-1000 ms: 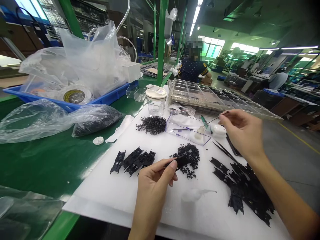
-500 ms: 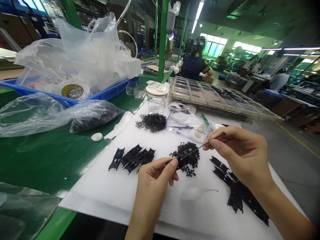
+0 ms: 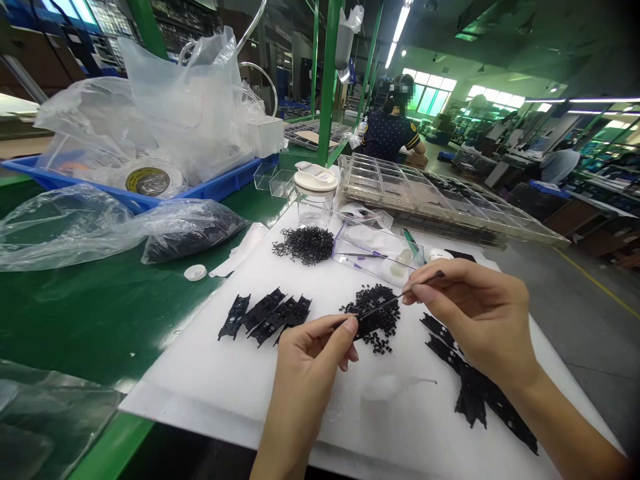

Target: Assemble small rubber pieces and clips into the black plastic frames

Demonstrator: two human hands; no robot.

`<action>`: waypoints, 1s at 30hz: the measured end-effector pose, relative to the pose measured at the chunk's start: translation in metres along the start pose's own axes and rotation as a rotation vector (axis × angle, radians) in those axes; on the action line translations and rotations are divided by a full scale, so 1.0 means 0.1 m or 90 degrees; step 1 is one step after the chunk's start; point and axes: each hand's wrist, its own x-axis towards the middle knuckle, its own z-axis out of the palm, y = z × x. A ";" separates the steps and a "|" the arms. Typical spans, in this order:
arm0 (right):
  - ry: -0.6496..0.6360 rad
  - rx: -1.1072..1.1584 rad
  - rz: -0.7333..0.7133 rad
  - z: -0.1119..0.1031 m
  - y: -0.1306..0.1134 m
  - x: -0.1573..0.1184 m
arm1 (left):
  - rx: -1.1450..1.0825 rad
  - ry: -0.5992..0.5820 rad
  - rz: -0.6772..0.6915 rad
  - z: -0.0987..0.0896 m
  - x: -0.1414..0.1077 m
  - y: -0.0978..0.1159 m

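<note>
White work board (image 3: 210, 380) lies over a green bench (image 3: 110, 327), with both hands above it. Thumb and fingers of the left hand (image 3: 310, 360) are pinched narrow on a black part (image 3: 367, 328), covering some of it. Fingers of the right hand (image 3: 475, 307) grip a thin dark tool (image 3: 386, 304), which slants down to the black part beside the left fingertips; whether its tip touches, I cannot tell. Just behind those fingertips spreads a heap of small black pieces (image 3: 389, 325). Left of them lie flat black plates (image 3: 270, 317), some overlapping; below the right hand are more black plates (image 3: 473, 400), partly hidden by it. Farther beyond the fingers sit a pile of wiry black pieces (image 3: 307, 245), a clear box (image 3: 341, 264) and a jar (image 3: 316, 200) with a cream lid. Past the right hand stretches a clear compartmented tray (image 3: 385, 181). Well out to the left are a bag with dark contents (image 3: 200, 232) and a blue tray (image 3: 210, 192) heaped with clear bags (image 3: 175, 120). Farthest from the fingers is a person (image 3: 386, 137) in a dotted shirt.
</note>
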 end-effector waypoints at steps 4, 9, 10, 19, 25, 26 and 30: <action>-0.004 -0.001 0.006 0.00 0.00 -0.01 | 0.000 -0.001 0.002 0.00 0.00 0.00; -0.012 -0.003 0.008 0.01 0.01 -0.02 | -0.002 0.000 0.001 0.00 0.00 -0.01; -0.004 0.002 0.014 0.00 0.01 -0.01 | -0.005 0.000 0.000 -0.01 0.00 -0.02; 0.311 -0.268 -0.075 -0.31 0.27 0.26 | -0.031 -0.004 0.024 -0.04 0.02 -0.08; 0.299 -0.322 -0.024 -0.49 0.60 0.34 | -0.037 0.001 0.042 -0.03 0.03 -0.08; 0.295 -0.319 -0.018 -0.50 0.63 0.34 | -0.036 0.000 0.043 -0.03 0.03 -0.08; 0.285 -0.311 0.003 -0.46 0.67 0.34 | -0.024 -0.018 0.049 -0.03 0.02 -0.06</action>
